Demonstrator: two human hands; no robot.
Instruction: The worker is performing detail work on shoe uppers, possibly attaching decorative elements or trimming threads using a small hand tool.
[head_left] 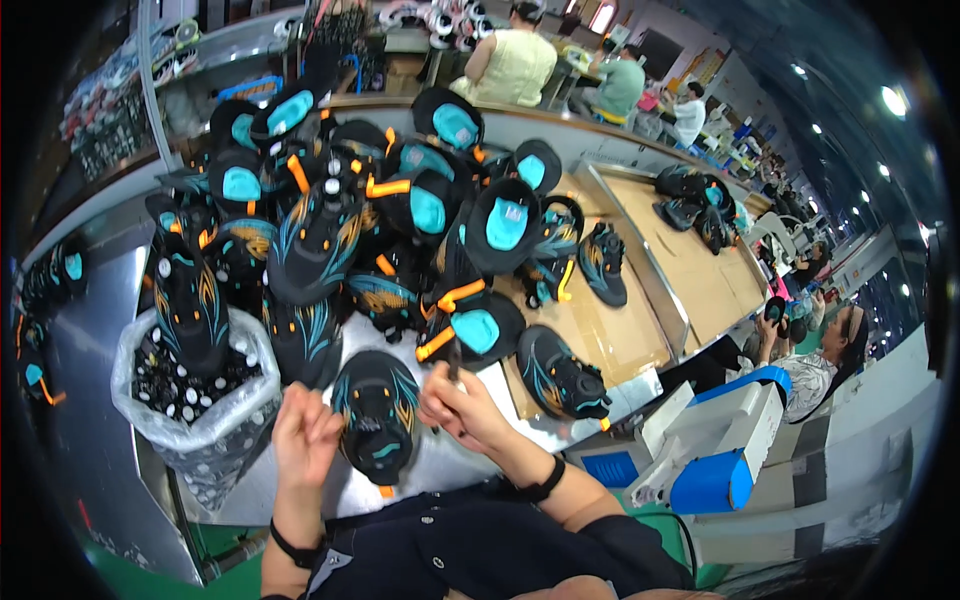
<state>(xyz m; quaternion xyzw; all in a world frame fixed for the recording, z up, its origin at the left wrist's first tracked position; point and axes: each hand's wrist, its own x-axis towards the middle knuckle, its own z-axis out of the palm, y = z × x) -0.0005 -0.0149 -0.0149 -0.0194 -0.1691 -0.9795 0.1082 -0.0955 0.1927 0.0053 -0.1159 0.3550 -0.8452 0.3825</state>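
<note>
A black shoe (378, 400) with teal and orange lines rests on the metal table close to my body, between my hands. My left hand (304, 432) is closed beside its left edge, fingers curled; whatever they pinch, if anything, cannot be made out. On the shoe's other side, my right hand (462, 408) is closed around a thin dark stick-like tool (455, 358) that points up and away from me. To the left stands a clear plastic bag (200, 440), folded open and full of small black and white parts. Another shoe (190, 315) lies over the bag's far rim.
A heap of similar shoes (320, 240) with teal insoles and orange straps covers the far table. Single shoes (560, 375) lie on a cardboard sheet (625, 320) at right. Beyond a metal divider are more shoes (700, 200). A white and blue machine (715, 450) stands right. People sit farther off.
</note>
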